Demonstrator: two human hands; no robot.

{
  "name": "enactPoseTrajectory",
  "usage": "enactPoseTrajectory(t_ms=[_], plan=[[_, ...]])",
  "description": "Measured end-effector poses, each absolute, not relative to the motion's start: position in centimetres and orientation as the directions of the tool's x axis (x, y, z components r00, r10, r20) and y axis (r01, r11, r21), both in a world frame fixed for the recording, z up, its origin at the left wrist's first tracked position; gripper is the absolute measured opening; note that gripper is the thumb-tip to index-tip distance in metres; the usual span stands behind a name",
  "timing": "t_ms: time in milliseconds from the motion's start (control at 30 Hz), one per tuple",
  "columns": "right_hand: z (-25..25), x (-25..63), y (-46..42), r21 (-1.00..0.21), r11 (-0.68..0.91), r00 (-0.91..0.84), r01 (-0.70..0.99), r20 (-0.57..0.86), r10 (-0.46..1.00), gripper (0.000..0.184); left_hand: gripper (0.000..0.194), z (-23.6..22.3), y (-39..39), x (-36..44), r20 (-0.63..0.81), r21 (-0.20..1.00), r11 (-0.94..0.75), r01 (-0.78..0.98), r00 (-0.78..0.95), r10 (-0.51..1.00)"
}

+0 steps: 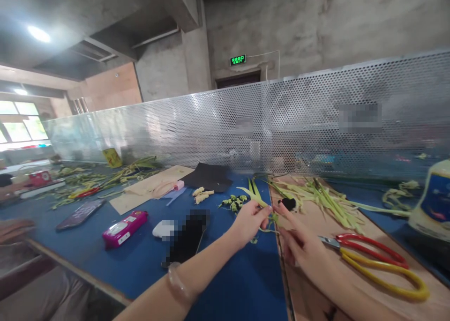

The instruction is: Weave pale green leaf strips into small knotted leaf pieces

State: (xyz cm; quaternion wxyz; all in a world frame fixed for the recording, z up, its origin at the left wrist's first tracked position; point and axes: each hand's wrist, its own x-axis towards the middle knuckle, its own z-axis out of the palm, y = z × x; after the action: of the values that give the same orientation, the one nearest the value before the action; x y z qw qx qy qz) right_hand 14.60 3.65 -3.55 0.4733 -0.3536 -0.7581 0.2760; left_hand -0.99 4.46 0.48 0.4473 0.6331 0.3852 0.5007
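Note:
My left hand (249, 221) pinches a green leaf strip (256, 193) between thumb and fingers, its pale ends sticking up and to the left. The fingertips of my right hand (300, 241) meet the left ones at the lower end of the strip, closed on part of it. The exact hold of the right fingers is partly hidden. Just left of my hands lie dark green knotted leaf pieces (233, 203). Beyond my right hand is a small black object (287, 204). Scissors (372, 262) with one red and one yellow handle rest right of my right hand.
Loose leaf strips (326, 201) lie on the wooden board (379, 236). Pale knotted pieces (203, 195), a black sheet (207, 176), a purple packet (124, 228), phones and a white case (165, 229) sit leftward. A large bottle (431, 204) stands right; a perforated metal screen (218, 124) runs behind.

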Motion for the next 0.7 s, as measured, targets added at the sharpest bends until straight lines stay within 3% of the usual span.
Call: enactPoseTrajectory(t_ms=[67, 167, 300, 700], plan=[[-3.7, 14.6, 3.8, -0.781, 0.553, -0.321, 0.290, 0.465, 0.825, 0.053, 0.027, 0.4, 4.4, -1.0, 0.281, 0.959, -0.285, -0.006, 0.182, 0.942], [-4.4, 14.7, 4.5, -0.765, 0.568, -0.265, 0.305, 0.504, 0.822, 0.045, 0.029, 0.3, 4.1, -0.8, 0.233, 0.972, -0.237, -0.011, 0.217, 0.948], [-4.8, 14.7, 5.2, -0.797, 0.569, -0.225, 0.200, 0.528, 0.819, 0.043, 0.030, 0.0, 3.8, -0.5, 0.201, 0.979, -0.200, -0.032, 0.270, 0.941], [-5.9, 15.2, 5.9, -0.814, 0.553, -0.178, 0.178, 0.526, 0.831, 0.036, 0.020, 0.2, 3.6, -0.3, 0.141, 0.990, -0.140, -0.021, 0.253, 0.957]])
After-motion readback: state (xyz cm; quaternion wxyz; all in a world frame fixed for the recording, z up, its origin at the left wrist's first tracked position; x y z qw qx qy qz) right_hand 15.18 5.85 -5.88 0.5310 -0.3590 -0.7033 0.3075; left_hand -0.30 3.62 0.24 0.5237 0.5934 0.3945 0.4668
